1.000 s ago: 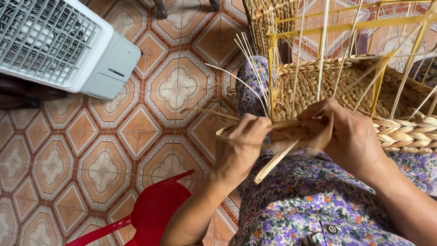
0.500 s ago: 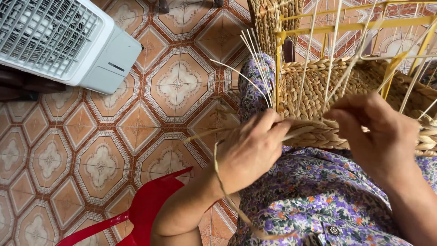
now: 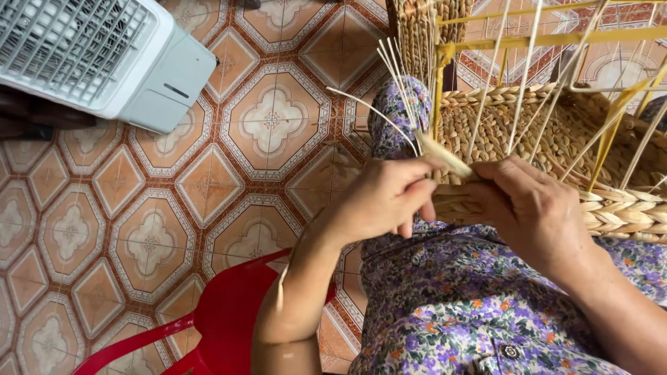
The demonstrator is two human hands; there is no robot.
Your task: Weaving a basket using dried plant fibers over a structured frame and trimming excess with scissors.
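Head view looks down on a flat straw strand, pale and ribbon-like, whose long axis runs on a slant from upper left down to lower right, its free end pointing up toward the thin upright stakes. It lies just at the rim of a half-woven basket, which sits on the person's lap against a flowered dress.

Left hand is curled closed around the lower part of the strand, thumb and fingers pinched together, so the grip is narrow and holding the straw. Right hand rests against the basket's braided edge, its fingers bent and meeting the same strand from the other side; whether it truly clamps the strand or only steadies it I cannot tell. The strand passes between the two hands, which nearly touch.

Further out, yellow frame rods rise above the basket. Below left stands a red plastic chair on patterned floor tiles, and a white fan unit sits at upper left.
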